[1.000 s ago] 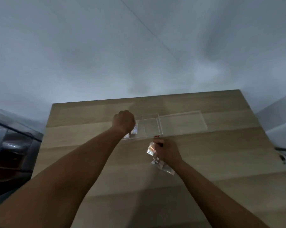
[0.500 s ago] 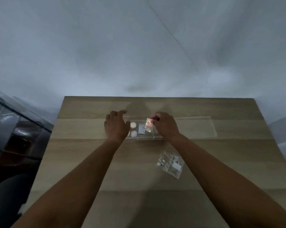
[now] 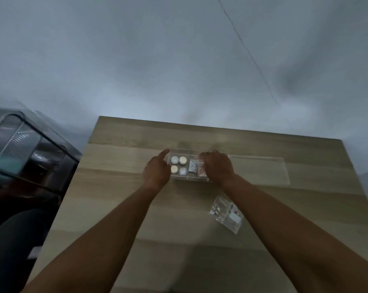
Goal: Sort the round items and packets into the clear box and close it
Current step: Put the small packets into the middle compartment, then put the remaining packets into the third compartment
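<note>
While both arms reach out over it, the big wooden table takes up most of the view, with a pale wall behind it. Off its left edge sits a dark see-through bin.

Next in size is the flat clear lid, lying on the table just to the right of the right hand. The clear box is open and sits between the two hands.

The left hand rests against the left side of the box. Its fingers are loose and spread, with one finger pointing up along the box corner, and it is not holding anything. The right hand lies over the right part of the box with its fingers curled down. I cannot tell if it is pinching something, because the fingertips are hidden.

Closer to the person than the right hand, under the right forearm, two clear packets lie on the table.

Inside the box, just right of the left hand, are four round items in a little square. Beside them, touching the right hand's fingers, are a white packet and a pinkish packet.
</note>
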Demonstrator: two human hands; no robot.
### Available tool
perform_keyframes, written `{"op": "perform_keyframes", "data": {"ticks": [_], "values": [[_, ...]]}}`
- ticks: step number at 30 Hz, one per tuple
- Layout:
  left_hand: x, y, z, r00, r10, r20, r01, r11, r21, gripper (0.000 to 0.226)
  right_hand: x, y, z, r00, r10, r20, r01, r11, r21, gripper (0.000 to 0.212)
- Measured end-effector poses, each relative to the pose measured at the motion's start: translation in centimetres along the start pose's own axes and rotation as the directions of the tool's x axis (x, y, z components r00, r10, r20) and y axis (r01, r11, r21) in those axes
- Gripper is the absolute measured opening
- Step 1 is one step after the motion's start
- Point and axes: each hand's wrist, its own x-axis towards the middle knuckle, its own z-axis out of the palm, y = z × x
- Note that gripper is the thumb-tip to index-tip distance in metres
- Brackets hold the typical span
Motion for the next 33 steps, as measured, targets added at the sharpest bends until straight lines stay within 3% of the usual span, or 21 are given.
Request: {"op": "perform_keyframes", "data": {"ticks": [6, 9, 12, 14, 16, 18, 21, 28, 33], "values": [[-0.2, 0.1, 0.2, 1.0, -0.007, 0.002, 0.007, 1.0, 0.027, 0.055, -1.6, 1.0, -0.6, 0.984, 0.117, -0.132, -0.072, 0.949, 0.307, 0.029], [-1.1, 0.5, 0.3, 0.99, 0.046, -0.136, -0.05, 0.998, -0.028, 0.05, -3.7, 2.1, -1.0, 0.941, 0.27, -0.203, -0.138, 0.856, 0.499, 0.023], [-3.1, 1.3, 1.0, 0.946, 0.193, -0.26, -0.223, 0.971, -0.091, 0.027, -6.5, 3.5, -0.8, 0.901, 0.375, -0.219, -0.196, 0.802, 0.564, 0.016], [-4.9, 1.5, 2.2, 0.932, 0.3, -0.205, -0.322, 0.943, -0.082, 0.015, -8.3, 4.4, -0.3, 0.882, 0.442, -0.162, -0.27, 0.758, 0.594, 0.015], [-6.6, 1.4, 3.9, 0.928, 0.369, -0.054, -0.371, 0.927, -0.052, 0.014, -10.0, 5.2, 0.5, 0.866, 0.498, -0.052, -0.37, 0.707, 0.602, 0.013], [-7.9, 1.3, 5.7, 0.927, 0.36, 0.102, -0.363, 0.932, 0.014, 0.018, -11.5, 5.8, 1.4, 0.845, 0.528, 0.084, -0.468, 0.654, 0.594, 0.01], [-9.0, 1.7, 7.7, 0.933, 0.281, 0.224, -0.299, 0.953, 0.047, 0.021, -13.4, 6.1, 2.8, 0.792, 0.565, 0.231, -0.586, 0.6, 0.545, 0.018], [-8.9, 4.2, 10.5, 0.899, 0.207, 0.386, -0.302, 0.931, 0.204, 0.069, -16.1, 5.2, 4.6, 0.714, 0.629, 0.306, -0.693, 0.572, 0.439, 0.053], [-8.4, 4.9, 11.2, 0.89, 0.213, 0.404, -0.335, 0.905, 0.262, 0.066, -16.3, 4.2, 5.3, 0.726, 0.641, 0.249, -0.677, 0.601, 0.426, 0.054]]}}
